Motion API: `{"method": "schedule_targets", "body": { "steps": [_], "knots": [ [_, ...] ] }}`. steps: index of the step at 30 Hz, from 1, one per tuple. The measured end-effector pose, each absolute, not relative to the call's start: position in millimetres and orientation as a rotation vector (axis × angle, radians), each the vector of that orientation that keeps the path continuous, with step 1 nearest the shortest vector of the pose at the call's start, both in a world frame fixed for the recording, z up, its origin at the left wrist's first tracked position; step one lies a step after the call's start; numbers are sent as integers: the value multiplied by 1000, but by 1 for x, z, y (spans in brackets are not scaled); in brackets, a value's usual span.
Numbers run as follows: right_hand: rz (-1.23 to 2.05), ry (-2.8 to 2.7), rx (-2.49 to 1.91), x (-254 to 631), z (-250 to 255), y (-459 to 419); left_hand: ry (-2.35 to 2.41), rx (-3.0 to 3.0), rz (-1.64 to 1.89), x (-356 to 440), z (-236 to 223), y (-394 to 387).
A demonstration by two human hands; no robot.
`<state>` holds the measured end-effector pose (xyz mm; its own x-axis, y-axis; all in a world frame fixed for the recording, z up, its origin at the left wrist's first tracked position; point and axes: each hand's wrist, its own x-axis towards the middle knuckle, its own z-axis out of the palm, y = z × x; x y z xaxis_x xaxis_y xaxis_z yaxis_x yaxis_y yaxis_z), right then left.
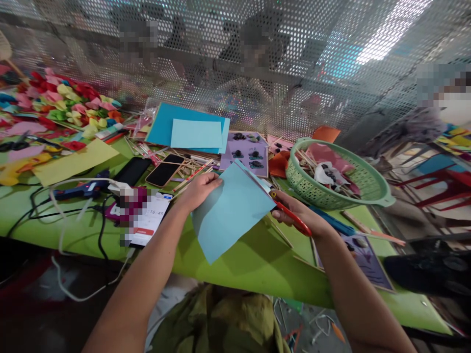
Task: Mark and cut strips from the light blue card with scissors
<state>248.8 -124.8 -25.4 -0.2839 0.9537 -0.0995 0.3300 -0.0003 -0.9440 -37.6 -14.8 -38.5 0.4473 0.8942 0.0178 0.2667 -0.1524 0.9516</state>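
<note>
My left hand [205,189] pinches the left edge of a light blue sheet of paper [233,211], thumb on top. The sheet is held tilted above the green table, one corner pointing down toward me. In my right hand [296,213] is a pair of scissors with red handles [292,219], at the sheet's right edge. A narrow strip along the upper right side of the paper stands partly apart from it. The scissor blades are mostly hidden by the sheet.
A green plastic basket [338,196] holding sticks and scraps stands right. Blue paper sheets [196,133] and a purple card with stones [243,147] lie behind. Phones [165,172], a glue gun [83,189] and cables are left, near colourful paper flowers [73,100]. A perforated metal screen [221,63] rises behind.
</note>
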Motion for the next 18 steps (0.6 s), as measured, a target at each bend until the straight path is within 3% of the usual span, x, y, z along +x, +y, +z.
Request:
{"method": "schedule_targets", "body": {
  "steps": [18],
  "knots": [
    [1352,-1584,-1332,254,-40,-125,1045,1725,726,-39,-37,-15]
  ]
}}
